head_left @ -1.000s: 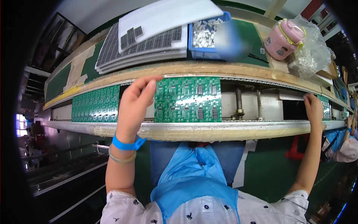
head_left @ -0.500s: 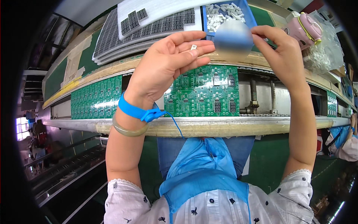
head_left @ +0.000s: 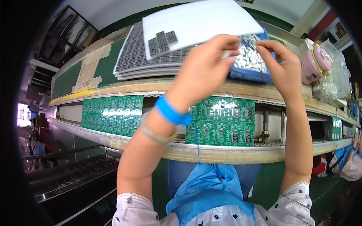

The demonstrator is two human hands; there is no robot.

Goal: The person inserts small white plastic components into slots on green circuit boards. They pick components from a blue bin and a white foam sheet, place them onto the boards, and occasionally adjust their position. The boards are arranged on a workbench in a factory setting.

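Observation:
My left hand (head_left: pixel 205 66) is over the left side of a blue bin (head_left: pixel 250 76) full of small white plastic parts (head_left: pixel 249 58). Its fingers are curled, with a white plastic part (head_left: pixel 225 55) showing between them, partly hidden. At the bin's right edge, my right hand (head_left: pixel 283 66) has thumb and forefinger pinched together; whatever lies between them is too small to make out. Below my hands, a green circuit board panel (head_left: pixel 220 124) rests on the rails, with several black digit displays (head_left: pixel 235 138) fitted at its right side.
A white foam sheet (head_left: pixel 203 22) holding loose black displays (head_left: pixel 161 43) lies on stacked display trays (head_left: pixel 130 56). Another green panel (head_left: pixel 109 113) sits left on the rails. A pink container (head_left: pixel 316 64) and a clear plastic bag (head_left: pixel 335 81) stand right. Another person's sleeve (head_left: pixel 352 165) shows far right.
My left hand has moved right and turned over to the bin, its fingers now curled. My right hand stays pinched near the bin. The view has shifted, so the bench appears lower.

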